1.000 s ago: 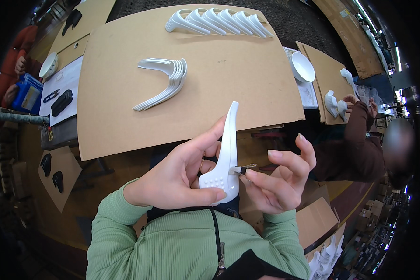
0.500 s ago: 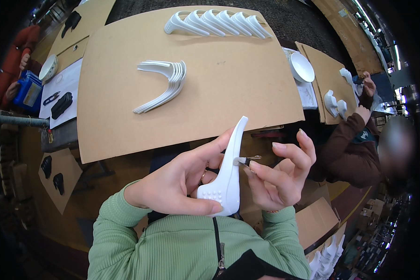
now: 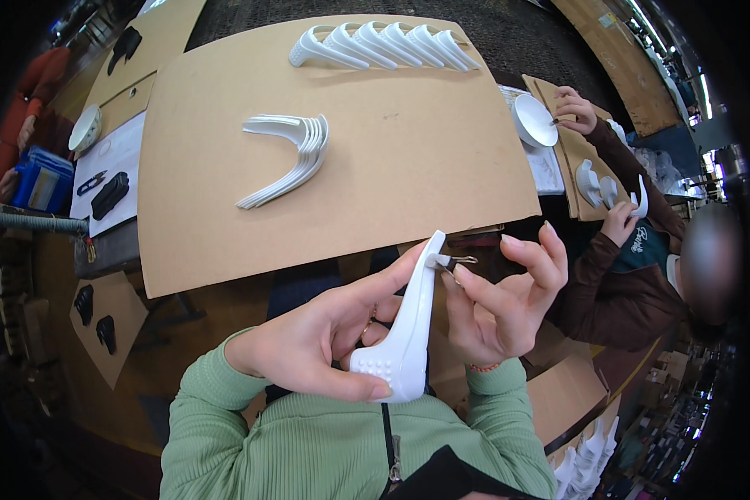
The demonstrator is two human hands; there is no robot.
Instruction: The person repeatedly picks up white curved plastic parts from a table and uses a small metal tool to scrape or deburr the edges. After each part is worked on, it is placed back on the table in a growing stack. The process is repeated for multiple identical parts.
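Observation:
My left hand (image 3: 312,329) is closed around a white curved plastic part (image 3: 404,354), held upright above my lap. Raised dots cover its wide lower end, where my thumb presses. Between thumb and fingers of my right hand (image 3: 508,304) is a small black binder clip (image 3: 450,262) with wire loops. A pale pad (image 3: 434,261) in the clip's jaws touches the part's right edge, just below the narrow tip. The other fingers of my right hand are raised and bent.
A cardboard-topped table (image 3: 408,175) lies ahead, with nested white parts (image 3: 308,154) and a row of similar ones (image 3: 383,46). At right, a co-worker's hand (image 3: 575,111) is by a white bowl (image 3: 533,121). Another bowl (image 3: 86,127) and a blue container (image 3: 46,179) stand left.
My right hand has slid the clip and pad up the part's edge toward the narrow tip. The co-worker's hand has reached to the bowl, and their other hand now shows a white part.

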